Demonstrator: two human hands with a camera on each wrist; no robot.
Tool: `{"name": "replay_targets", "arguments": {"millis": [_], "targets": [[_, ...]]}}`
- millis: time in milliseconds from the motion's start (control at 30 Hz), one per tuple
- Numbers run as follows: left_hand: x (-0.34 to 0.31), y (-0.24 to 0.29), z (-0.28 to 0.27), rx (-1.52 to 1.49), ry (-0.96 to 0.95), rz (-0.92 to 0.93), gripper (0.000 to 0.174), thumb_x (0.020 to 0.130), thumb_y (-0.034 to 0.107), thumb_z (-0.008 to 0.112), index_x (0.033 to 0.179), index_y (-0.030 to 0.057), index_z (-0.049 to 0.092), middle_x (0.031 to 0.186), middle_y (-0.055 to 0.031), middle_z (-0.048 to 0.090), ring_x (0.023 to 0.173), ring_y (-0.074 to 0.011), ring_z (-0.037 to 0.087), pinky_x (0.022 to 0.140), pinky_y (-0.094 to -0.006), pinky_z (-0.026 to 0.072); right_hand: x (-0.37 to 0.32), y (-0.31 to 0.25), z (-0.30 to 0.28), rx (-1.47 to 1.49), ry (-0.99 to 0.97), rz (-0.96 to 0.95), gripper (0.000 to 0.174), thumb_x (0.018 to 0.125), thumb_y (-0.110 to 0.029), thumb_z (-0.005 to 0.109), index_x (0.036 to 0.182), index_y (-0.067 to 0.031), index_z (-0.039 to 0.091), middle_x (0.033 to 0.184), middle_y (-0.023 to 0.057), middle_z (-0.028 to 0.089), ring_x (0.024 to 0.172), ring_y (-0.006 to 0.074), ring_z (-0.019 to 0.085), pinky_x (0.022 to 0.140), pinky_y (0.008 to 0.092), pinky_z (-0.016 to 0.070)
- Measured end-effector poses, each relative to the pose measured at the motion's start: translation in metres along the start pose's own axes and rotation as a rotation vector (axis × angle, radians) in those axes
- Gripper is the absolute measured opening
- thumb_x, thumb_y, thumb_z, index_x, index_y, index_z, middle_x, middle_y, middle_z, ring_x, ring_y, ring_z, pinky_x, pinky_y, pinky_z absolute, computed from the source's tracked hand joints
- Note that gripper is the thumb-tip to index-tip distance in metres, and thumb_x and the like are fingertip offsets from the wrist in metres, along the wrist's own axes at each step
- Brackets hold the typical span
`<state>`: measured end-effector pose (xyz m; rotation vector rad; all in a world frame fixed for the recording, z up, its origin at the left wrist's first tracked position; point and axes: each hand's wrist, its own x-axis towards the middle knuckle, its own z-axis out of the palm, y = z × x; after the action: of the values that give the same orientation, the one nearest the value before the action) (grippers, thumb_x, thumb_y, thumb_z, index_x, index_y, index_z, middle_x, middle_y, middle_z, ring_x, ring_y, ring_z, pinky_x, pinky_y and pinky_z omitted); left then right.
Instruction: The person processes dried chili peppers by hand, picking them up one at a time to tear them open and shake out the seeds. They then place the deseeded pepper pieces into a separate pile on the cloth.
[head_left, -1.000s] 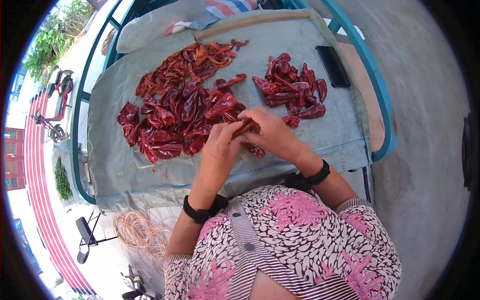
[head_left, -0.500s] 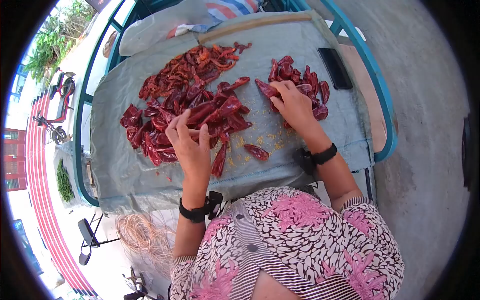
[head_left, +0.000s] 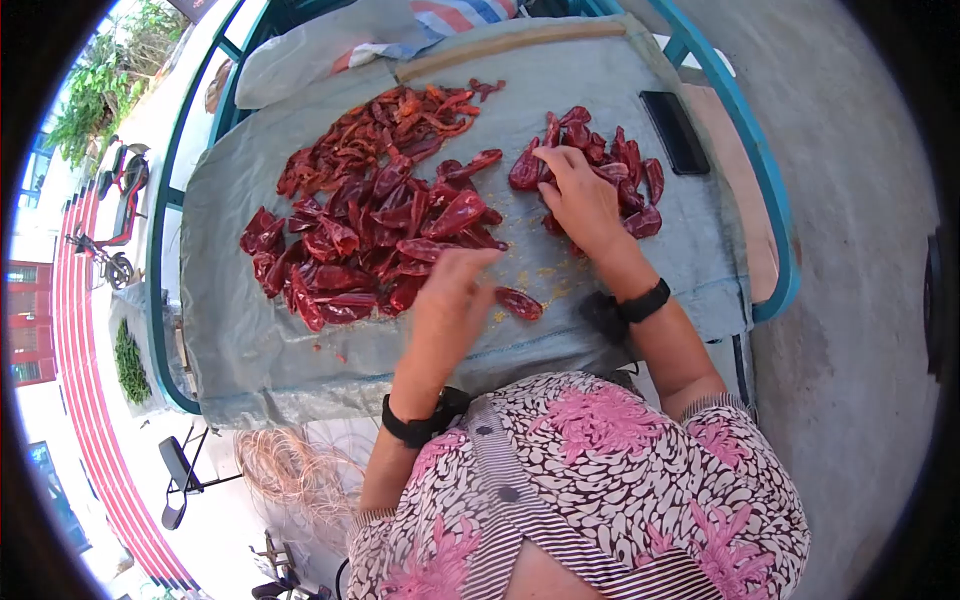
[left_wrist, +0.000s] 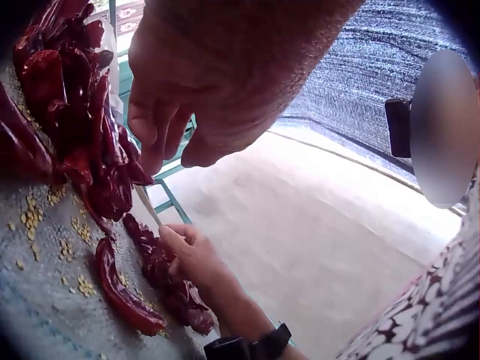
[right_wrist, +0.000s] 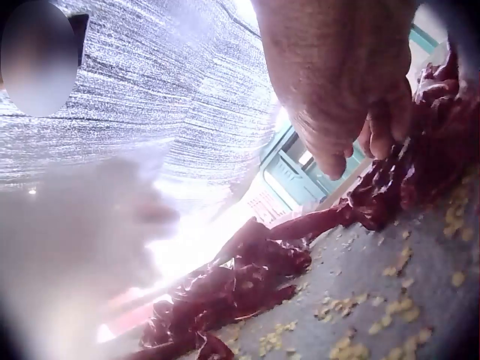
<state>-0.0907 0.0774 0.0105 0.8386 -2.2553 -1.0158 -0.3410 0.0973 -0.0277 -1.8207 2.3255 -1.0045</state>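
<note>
My right hand (head_left: 585,200) is at the right-hand heap of dried red chili peppers (head_left: 625,165). Its thumb and forefinger pinch a dark red chili pepper (head_left: 524,168) at the heap's left edge. In the right wrist view the fingers of this hand hang down over the heap. My left hand (head_left: 450,305), blurred, is raised above the cloth by the near right edge of the large pepper pile (head_left: 350,235). Seen from the left wrist, its loosely bent fingers hold nothing. A single chili pepper (head_left: 519,303) lies just right of this hand.
Thin orange-red pepper pieces (head_left: 400,115) are spread behind the large pile. Yellow seeds (left_wrist: 34,217) dot the grey cloth (head_left: 270,365). A phone (head_left: 675,132) lies at the right, inside the teal metal rail (head_left: 765,215). A wooden strip (head_left: 510,48) runs along the back.
Both hands worked together over a pepper, then parted. The right hand went to the right heap, where the pepper at its fingertips has turned. The left hand reached the large pile, then drew back rightward.
</note>
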Motion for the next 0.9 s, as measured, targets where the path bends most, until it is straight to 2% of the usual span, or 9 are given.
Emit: {"name": "replay_targets", "arguments": {"millis": [33,167,267,333,433,533,567,767,900], "targets": [[-0.004,-0.005,0.008,0.012,-0.067,0.057,0.04,0.084,-0.001,0.072,0.123,0.0081,0.067,0.119,-0.0118,0.064,0.095,-0.0268,0.068,0.08,-0.0356,0.0564,0.003,0.0,0.003,-0.005,0.002,-0.067,0.037,0.093,-0.015,0.066,0.129,-0.0146,0.062,0.13,0.0125,0.063,0.1,0.0368,0.07,0.079,0.0495,0.0563],[-0.011,-0.014,0.019,0.189,-0.448,0.173,0.041,0.084,0.006,0.071,0.124,0.0126,0.066,0.126,-0.0114,0.06,0.107,-0.0358,0.065,0.086,-0.0429,0.0553,0.011,0.0,0.021,-0.184,-0.151,-0.109,0.036,0.092,-0.007,0.06,0.127,-0.0156,0.064,0.133,0.012,0.062,0.1,0.0368,0.07,0.079,0.0496,0.0563],[-0.014,-0.025,0.025,0.24,-0.359,0.183,0.029,0.083,0.01,0.072,0.111,0.0115,0.066,0.112,-0.0118,0.061,0.098,-0.0339,0.067,0.079,-0.0437,0.0565,0.016,0.002,0.024,-0.202,-0.199,-0.1,0.036,0.091,-0.005,0.06,0.125,-0.0161,0.065,0.133,0.0115,0.062,0.1,0.0363,0.071,0.079,0.0494,0.0563],[-0.015,-0.024,0.023,0.283,-0.342,0.115,0.029,0.085,0.011,0.072,0.114,0.0136,0.066,0.111,-0.0109,0.061,0.097,-0.0342,0.067,0.079,-0.0443,0.056,0.019,0.001,0.02,-0.158,-0.219,-0.084,0.034,0.091,-0.006,0.061,0.123,-0.0165,0.066,0.133,0.0114,0.063,0.101,0.036,0.071,0.079,0.0487,0.0565],[-0.016,-0.018,0.017,0.286,-0.238,0.03,0.028,0.086,0.011,0.073,0.114,0.0137,0.067,0.107,-0.0091,0.062,0.093,-0.0333,0.067,0.076,-0.0442,0.0558,0.012,-0.01,0.012,0.006,-0.08,-0.057,0.034,0.091,-0.008,0.063,0.123,-0.0171,0.066,0.131,0.0101,0.064,0.102,0.0353,0.07,0.08,0.0465,0.0571],[-0.013,-0.006,0.01,0.255,-0.063,-0.003,0.024,0.087,0.01,0.073,0.11,0.0123,0.068,0.102,-0.0081,0.064,0.089,-0.0324,0.068,0.073,-0.0435,0.0554,0.001,-0.035,0.004,0.263,0.078,-0.217,0.036,0.09,-0.008,0.065,0.125,-0.018,0.066,0.129,0.0087,0.064,0.101,0.035,0.07,0.081,0.0454,0.0579],[-0.012,-0.005,0.007,0.247,0.004,-0.004,0.023,0.087,0.01,0.073,0.109,0.0118,0.068,0.1,-0.008,0.064,0.088,-0.0322,0.068,0.072,-0.0432,0.0552,-0.005,-0.046,-0.005,0.232,-0.001,-0.191,0.042,0.089,-0.007,0.064,0.129,-0.0174,0.064,0.128,0.008,0.064,0.101,0.0355,0.07,0.082,0.046,0.0581],[-0.034,-0.026,-0.024,0.252,-0.195,-0.084,0.021,0.085,0.006,0.072,0.106,0.0086,0.068,0.098,-0.0101,0.064,0.084,-0.032,0.066,0.071,-0.0407,0.0535,-0.032,-0.009,-0.034,-0.057,-0.105,0.056,0.053,0.086,-0.006,0.065,0.138,-0.016,0.057,0.138,0.0083,0.059,0.103,0.0356,0.07,0.083,0.0475,0.0577],[-0.043,-0.025,-0.032,0.282,-0.3,-0.116,0.023,0.082,0.002,0.07,0.104,0.007,0.067,0.094,-0.0113,0.06,0.086,-0.0325,0.064,0.073,-0.0413,0.0522,-0.034,0.003,-0.04,-0.091,-0.215,0.021,0.055,0.084,-0.007,0.068,0.138,-0.0162,0.058,0.139,0.0097,0.057,0.101,0.0356,0.07,0.082,0.0475,0.0575]]}}
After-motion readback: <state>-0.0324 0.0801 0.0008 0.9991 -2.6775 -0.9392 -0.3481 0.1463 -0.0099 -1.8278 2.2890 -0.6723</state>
